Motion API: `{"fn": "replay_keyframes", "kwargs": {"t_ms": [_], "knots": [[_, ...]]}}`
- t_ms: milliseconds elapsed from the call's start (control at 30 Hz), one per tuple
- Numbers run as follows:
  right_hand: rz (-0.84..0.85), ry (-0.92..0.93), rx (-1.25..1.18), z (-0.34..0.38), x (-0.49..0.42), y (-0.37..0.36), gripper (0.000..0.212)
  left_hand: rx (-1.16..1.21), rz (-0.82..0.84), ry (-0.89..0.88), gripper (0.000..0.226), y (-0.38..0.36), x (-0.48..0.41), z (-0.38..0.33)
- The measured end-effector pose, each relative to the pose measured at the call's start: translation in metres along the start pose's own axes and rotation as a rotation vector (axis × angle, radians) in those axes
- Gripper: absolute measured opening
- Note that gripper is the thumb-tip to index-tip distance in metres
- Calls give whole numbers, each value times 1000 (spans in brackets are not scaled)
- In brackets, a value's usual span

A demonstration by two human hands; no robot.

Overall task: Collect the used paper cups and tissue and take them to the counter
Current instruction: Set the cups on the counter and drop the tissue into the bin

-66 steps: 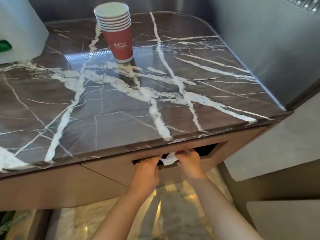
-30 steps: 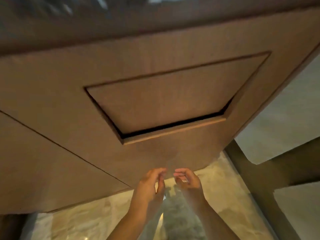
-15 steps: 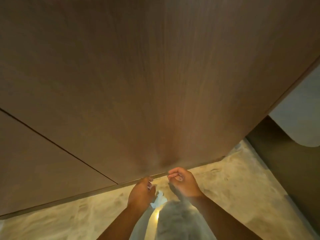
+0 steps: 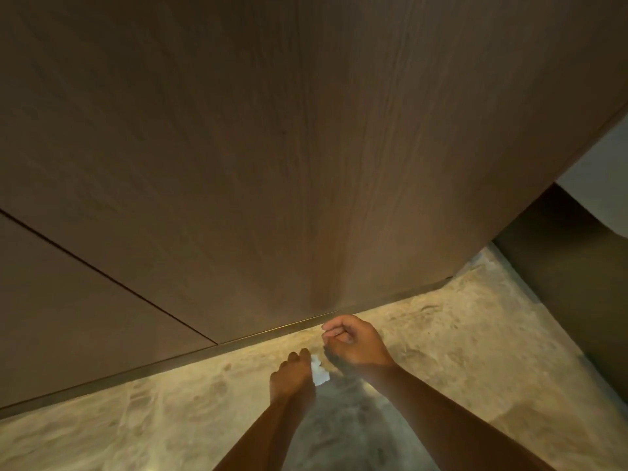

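A small crumpled white tissue [image 4: 319, 373] is low down by the floor, just in front of the cabinet's base. My left hand [image 4: 292, 379] reaches down beside it with its fingers curled onto the tissue's left edge. My right hand [image 4: 353, 345] hovers just to the right and slightly farther away, fingers curled in with nothing visible in them. No paper cups or countertop are in view.
The wooden cabinet front [image 4: 306, 147] fills most of the view, with a door seam [image 4: 108, 277] at the left and a dark base strip [image 4: 238, 341] along the bottom. Beige stone floor [image 4: 458, 351] lies below. A dark wall panel [image 4: 571, 283] stands at the right.
The view dropped from the countertop and the stack of red cups, past the flap slot, to the cabinet's foot. Both hands came down from the slot to the floor, where the tissue now is.
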State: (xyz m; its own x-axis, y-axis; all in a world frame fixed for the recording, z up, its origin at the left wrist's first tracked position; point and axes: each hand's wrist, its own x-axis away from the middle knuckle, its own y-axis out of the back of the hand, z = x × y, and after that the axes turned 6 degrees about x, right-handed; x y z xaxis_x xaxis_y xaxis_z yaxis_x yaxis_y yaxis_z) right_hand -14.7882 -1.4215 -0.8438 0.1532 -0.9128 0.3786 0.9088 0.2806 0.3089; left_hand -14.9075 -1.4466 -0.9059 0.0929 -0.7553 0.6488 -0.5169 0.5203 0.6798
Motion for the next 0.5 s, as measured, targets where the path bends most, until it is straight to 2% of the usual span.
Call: {"fn": "replay_keyframes", "kwargs": {"t_ms": [100, 200, 267, 367, 500], "knots": [[-11, -12, -27, 5, 0, 0, 17, 66, 24, -7, 49, 2, 0, 3], [-12, -5, -45, 17, 3, 6, 24, 154, -64, -80, 37, 19, 6, 1], [-19, 27, -42, 33, 8, 16, 27, 217, -135, -146, 38, 37, 15, -7], [-27, 69, -38, 75, 24, 37, 28, 359, -217, -254, 36, 75, 49, -29], [-42, 53, -41, 144, 65, 62, 28, 602, -249, -366, 27, 137, 116, -73]]}}
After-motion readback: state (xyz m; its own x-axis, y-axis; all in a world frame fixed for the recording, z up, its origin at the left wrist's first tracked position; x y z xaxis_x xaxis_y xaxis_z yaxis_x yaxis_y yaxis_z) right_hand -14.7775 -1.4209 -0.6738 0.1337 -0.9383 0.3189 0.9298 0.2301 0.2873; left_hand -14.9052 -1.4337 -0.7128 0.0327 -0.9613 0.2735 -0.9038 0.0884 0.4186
